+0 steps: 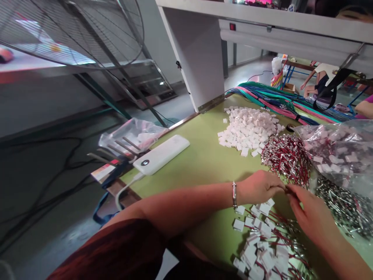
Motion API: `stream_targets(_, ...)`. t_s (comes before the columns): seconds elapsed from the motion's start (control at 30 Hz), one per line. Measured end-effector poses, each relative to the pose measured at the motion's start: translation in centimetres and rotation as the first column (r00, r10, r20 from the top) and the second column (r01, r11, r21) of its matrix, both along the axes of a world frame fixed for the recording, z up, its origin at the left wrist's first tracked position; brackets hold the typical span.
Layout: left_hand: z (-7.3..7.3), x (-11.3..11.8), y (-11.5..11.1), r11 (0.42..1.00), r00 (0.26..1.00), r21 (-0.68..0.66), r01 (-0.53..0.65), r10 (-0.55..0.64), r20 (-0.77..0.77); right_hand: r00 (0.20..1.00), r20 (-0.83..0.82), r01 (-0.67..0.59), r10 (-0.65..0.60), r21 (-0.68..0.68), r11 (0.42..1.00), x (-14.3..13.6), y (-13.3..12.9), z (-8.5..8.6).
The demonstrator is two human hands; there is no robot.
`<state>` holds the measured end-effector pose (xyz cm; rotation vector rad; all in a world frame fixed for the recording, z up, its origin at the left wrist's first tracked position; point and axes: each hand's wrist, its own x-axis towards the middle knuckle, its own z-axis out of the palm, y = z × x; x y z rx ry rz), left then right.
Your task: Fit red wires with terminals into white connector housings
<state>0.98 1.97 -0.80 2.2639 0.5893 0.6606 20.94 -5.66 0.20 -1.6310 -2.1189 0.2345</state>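
My left hand (262, 187), with a metal bracelet at the wrist, reaches across the table with its fingers closed in a pinch. Its fingertips meet those of my right hand (308, 206), also pinched; whatever sits between them is too small and hidden to name. Just beyond is a heap of short red wires with shiny metal ends (287, 157). Behind that lies a pile of small white plastic connector housings (250, 126). Below my hands are white housings with red and dark wires attached (259, 249). Dark wires with metal tips (346, 206) lie right of my right hand.
A clear plastic bag of white housings (340, 151) stands at the right. Green, blue and pink cable bundles (279, 103) run along the back. On the left, a white power bank (161, 154) has a cable plugged in. A fan (96, 31) stands beyond; a person (320, 79) sits far off.
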Motion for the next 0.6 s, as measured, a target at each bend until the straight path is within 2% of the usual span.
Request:
stream_targets(0.07, 0.2, -0.2, 0.4, 0.996, 0.997, 0.058, -0.071, 0.071, -0.002, 1.000, 0.026, -0.007, 0.007, 0.017, 1.000, -0.3, -0.3, -0.3)
stream_targets(0.13, 0.5, -0.9, 1.7, 0.950, 0.957, 0.152, -0.273, 0.284, -0.056, 0.999, -0.027, 0.034, -0.033, 0.050, 0.998, -0.2, -0.3, -0.4)
stream_targets(0.2, 0.8, -1.9, 3.5, 0.847, 0.839, 0.271, -0.457, 0.512, -0.183, 0.992, -0.101, 0.077, -0.072, 0.050, 0.996, 0.2, -0.1, -0.5)
stream_targets(0.27, 0.9, -2.6, 5.1, 0.782, 0.729, 0.379, -0.495, 0.611, -0.309, 0.986, -0.137, 0.102, -0.096, 0.038, 0.994, 0.4, 0.1, -0.6)
stream_targets(0.33, 0.6, -2.9, 6.1, 0.760, 0.667, 0.445, -0.473, 0.639, -0.383, 0.984, -0.148, 0.102, -0.096, 0.034, 0.994, 0.5, 0.4, -0.8)
stream_targets(0.43, -0.2, -2.7, 6.7, 0.767, 0.650, 0.482, -0.423, 0.628, -0.428, 0.977, -0.183, 0.110, -0.105, 0.018, 0.994, 0.5, 0.5, -1.2)
stream_targets(0.53, -0.8, -2.8, 6.9, 0.786, 0.696, 0.474, -0.397, 0.595, -0.402, 0.973, -0.198, 0.118, -0.116, -0.001, 0.993, 0.5, 0.5, -1.4)
stream_targets(0.6, -0.8, -3.0, 6.8, 0.795, 0.749, 0.430, -0.427, 0.578, -0.325, 0.981, -0.166, 0.107, -0.101, 0.029, 0.994, 0.6, 0.4, -1.4)
